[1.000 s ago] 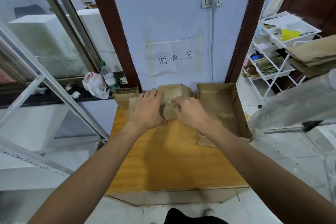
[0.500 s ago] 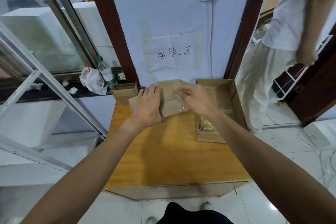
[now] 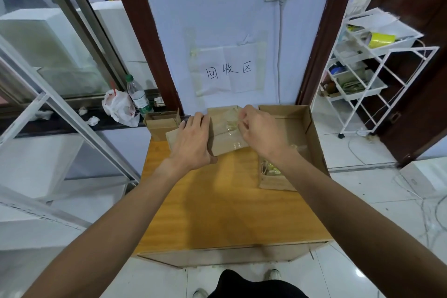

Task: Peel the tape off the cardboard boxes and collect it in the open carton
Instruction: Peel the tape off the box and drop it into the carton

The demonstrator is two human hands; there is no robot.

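A small brown cardboard box (image 3: 223, 138) lies at the far middle of the wooden table (image 3: 227, 208). My left hand (image 3: 193, 140) lies over its left part, fingers spread, thumb at the near edge. My right hand (image 3: 260, 132) is over the box's right end, with curled fingers pinching a strip of clear tape (image 3: 231, 126) that lifts off the top. The open carton (image 3: 297, 143) stands right of the box with crumpled yellowish tape (image 3: 272, 167) in its near corner.
Another small cardboard box (image 3: 162, 124) sits at the table's far left corner. A paper sign (image 3: 228, 71) hangs on the wall behind. A water bottle (image 3: 139, 97) and a plastic bag (image 3: 118, 107) rest on the left ledge. A white wire rack (image 3: 367, 68) stands at right.
My right hand has drawn up and to the right with the tape. A person who stood in the right doorway half a second ago is gone. My left hand stays on the box.
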